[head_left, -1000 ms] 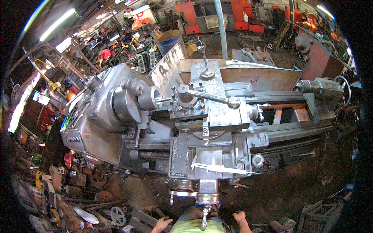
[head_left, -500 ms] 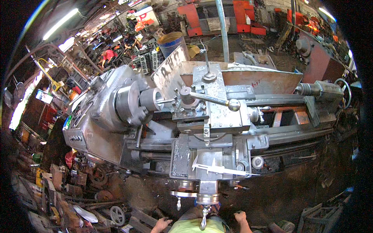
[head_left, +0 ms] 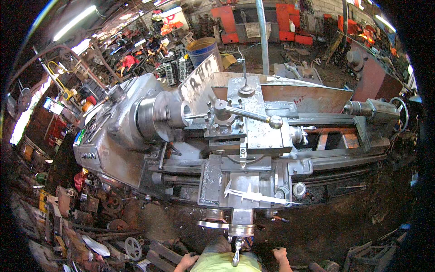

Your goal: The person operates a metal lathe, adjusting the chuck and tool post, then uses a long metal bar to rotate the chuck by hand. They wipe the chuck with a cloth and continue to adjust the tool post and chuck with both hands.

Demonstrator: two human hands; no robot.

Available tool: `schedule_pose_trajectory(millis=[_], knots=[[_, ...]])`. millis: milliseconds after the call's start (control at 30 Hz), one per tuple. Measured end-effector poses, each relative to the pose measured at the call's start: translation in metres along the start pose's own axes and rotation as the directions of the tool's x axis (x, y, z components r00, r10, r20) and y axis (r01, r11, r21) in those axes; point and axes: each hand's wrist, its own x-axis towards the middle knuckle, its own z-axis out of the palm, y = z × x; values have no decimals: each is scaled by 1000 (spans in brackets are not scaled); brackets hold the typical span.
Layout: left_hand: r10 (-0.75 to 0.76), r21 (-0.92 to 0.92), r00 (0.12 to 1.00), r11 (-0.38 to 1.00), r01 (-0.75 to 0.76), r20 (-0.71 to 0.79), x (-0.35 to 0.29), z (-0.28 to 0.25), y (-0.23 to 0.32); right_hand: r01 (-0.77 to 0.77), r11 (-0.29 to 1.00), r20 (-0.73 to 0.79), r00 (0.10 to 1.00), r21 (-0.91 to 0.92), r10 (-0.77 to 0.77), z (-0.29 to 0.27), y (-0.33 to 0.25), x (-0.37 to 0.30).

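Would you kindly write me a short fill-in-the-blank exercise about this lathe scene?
1. In the picture, the caliper lies ____ (higher or lower) than the metal lever.
2. Of the person's left hand and right hand, ____ touches the caliper.
3. In the picture, the pole stands to the ____ of the barrel.

Missing words: lower; neither; right.

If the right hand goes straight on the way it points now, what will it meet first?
The right hand would probably meet the front of the lathe's carriage first, though depth is unclear.
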Motion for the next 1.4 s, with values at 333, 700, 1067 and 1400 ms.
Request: schedule_pose_trajectory(millis=[333,700,1067,1400], knots=[[38,-20,999,999,-38,20,16,-15,10,85,996,-135,987,11,-83,16,8,7],[72,5,997,997,-72,17,10,-11,-6,164,978,-148,978,132,-144,25,0,8],[48,-35,999,998,-48,0,32,-11,-42,299,802,-110,953,517,-284,17,-38,-50],[234,-132,657,879,-458,-717,44,-140,2,495,663,-105,837,561,-537,-19,-109,-191]])
